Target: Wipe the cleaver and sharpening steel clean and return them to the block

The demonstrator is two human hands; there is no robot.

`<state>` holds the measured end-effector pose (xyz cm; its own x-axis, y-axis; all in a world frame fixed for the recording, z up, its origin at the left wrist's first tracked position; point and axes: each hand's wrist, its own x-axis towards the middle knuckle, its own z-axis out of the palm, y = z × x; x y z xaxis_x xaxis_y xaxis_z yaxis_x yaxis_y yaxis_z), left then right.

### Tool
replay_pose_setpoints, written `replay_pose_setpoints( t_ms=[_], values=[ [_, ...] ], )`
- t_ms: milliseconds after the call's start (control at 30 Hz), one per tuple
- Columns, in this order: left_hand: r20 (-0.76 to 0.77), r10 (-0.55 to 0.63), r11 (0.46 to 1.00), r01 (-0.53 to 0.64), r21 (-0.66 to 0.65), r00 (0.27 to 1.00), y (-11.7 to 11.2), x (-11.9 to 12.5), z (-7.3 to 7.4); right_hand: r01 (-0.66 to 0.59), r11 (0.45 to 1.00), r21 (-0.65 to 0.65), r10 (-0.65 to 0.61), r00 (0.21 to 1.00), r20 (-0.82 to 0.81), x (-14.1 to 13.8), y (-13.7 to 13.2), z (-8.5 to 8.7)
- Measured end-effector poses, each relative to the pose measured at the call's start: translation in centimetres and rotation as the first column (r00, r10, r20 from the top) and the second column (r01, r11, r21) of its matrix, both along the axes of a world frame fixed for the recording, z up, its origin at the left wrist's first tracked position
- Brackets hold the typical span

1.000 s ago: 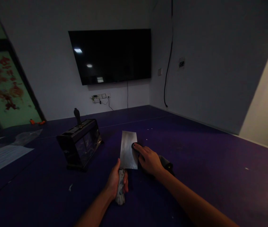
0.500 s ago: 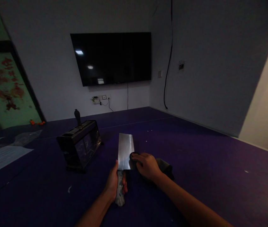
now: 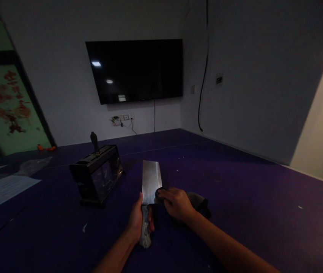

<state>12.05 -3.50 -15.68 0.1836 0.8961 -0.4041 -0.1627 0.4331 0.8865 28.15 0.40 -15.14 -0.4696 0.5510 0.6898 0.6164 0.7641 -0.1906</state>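
The left hand (image 3: 138,218) is gripping, fingers fully closed, the pale handle of a broad steel cleaver (image 3: 150,181), its flat face turned upward over the purple floor (image 3: 249,197). The right hand (image 3: 177,203), fingers curled, is pressing a dark grey cloth (image 3: 198,201) against the blade near the handle. A black knife block (image 3: 97,176) is standing nearby to the left.

Low in the middle of the frame, my left grip (image 3: 138,220) is wrapped around the handle of a cleaver (image 3: 150,180), whose broad blade points away from me. My right grip (image 3: 177,204) presses a dark cloth (image 3: 199,203) against the blade just above the handle. Left of centre stands a black knife block (image 3: 97,178) on the purple surface (image 3: 249,189). A dark television (image 3: 138,70) hangs on the wall above.
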Motion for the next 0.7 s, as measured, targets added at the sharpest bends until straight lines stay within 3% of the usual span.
replay_pose_setpoints(
  t_ms=[133, 467, 700],
  values=[
    [0.000, 0.087, 0.995, -0.087, 0.038, 0.996, -0.2, 0.3, 0.2, 0.011, 1.000, -0.018, -0.011, 1.000, 0.004, 0.1, 0.1, 0.1],
    [-0.018, -0.002, 0.999, 0.003, 0.043, 1.000, -0.3, 0.2, 0.4, 0.110, 0.979, -0.173, -0.112, 0.994, 0.002, 0.8, 0.7, 1.0],
    [0.001, -0.104, 0.993, 0.104, 0.057, 0.995, 0.0, 0.0, 0.1, 0.171, 0.970, -0.173, -0.175, 0.984, -0.010, 1.4, 1.3, 1.3]
  ],
)
